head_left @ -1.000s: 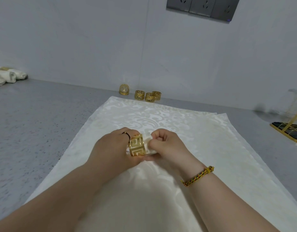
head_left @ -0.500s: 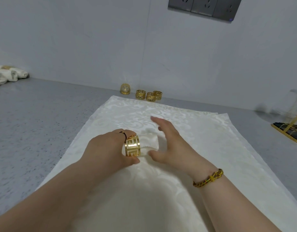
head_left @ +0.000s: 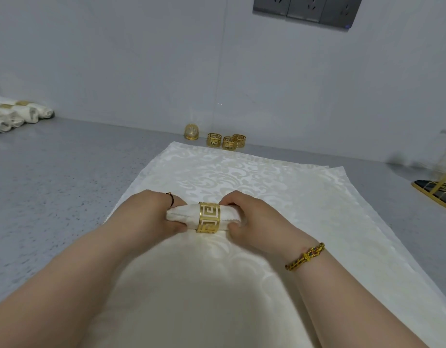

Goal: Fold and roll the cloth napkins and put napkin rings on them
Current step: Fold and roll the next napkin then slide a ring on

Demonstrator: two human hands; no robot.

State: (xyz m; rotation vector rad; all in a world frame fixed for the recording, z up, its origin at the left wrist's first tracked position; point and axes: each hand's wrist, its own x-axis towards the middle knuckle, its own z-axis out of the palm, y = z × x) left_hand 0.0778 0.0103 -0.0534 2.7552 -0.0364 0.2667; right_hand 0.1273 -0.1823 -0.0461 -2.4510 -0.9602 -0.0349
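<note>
A rolled napkin (head_left: 181, 217) of soft white cloth lies crosswise in the middle of the scene, on top of a flat cream cloth (head_left: 242, 177) spread over the worktop (head_left: 53, 184). A napkin ring (head_left: 209, 217) sits round the middle of the roll. It is a broad band of shiny gold metal, cut through in a square key pattern so that the white cloth shows in the gaps.

The left hand (head_left: 146, 217) grips the left end of the roll, fingers curled over the top and thumb underneath. The right hand (head_left: 257, 219) grips the right end the same way, its fingers bent tightly round the cloth just beside the ring.

The flat cloth is glossy, with a woven leaf-and-scroll pattern. The edge of a second like cloth shows under it on the right. The worktop is grey with fine dark speckles.

By the wall stand three spare rings (head_left: 227, 141) of the same gold cut-out kind, close together, with a small gold dome (head_left: 191, 131) just to their left. At the far left lie finished rolls (head_left: 18, 115), white with gold bands. A thin dark band (head_left: 171, 198) is on one left finger, and a braided gold and dark bracelet (head_left: 306, 257) is on the right wrist. Grey wall sockets (head_left: 307, 8) are set high on the pale wall.
</note>
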